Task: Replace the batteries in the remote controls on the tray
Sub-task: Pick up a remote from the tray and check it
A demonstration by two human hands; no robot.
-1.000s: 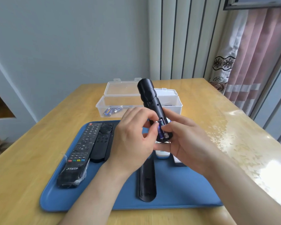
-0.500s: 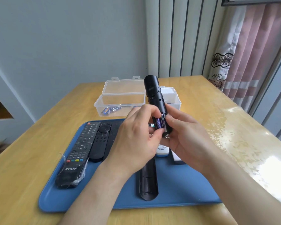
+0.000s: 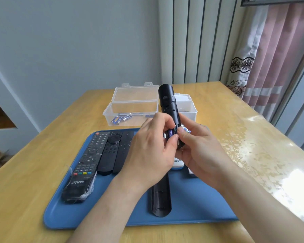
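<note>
your right hand (image 3: 198, 151) grips the upright black remote (image 3: 170, 109) above the blue tray (image 3: 191, 214); your left hand (image 3: 151, 153) pinches a blue battery (image 3: 170, 133) in its open compartment.

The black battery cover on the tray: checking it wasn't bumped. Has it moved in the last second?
No. The battery cover still lies near the tray front edge.

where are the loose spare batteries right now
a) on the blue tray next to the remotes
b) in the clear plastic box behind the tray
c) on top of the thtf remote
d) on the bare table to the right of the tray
b: a few blue batteries lie on the floor of the open clear plastic box, which stands on the table beyond the blue tray's far edge.
</note>
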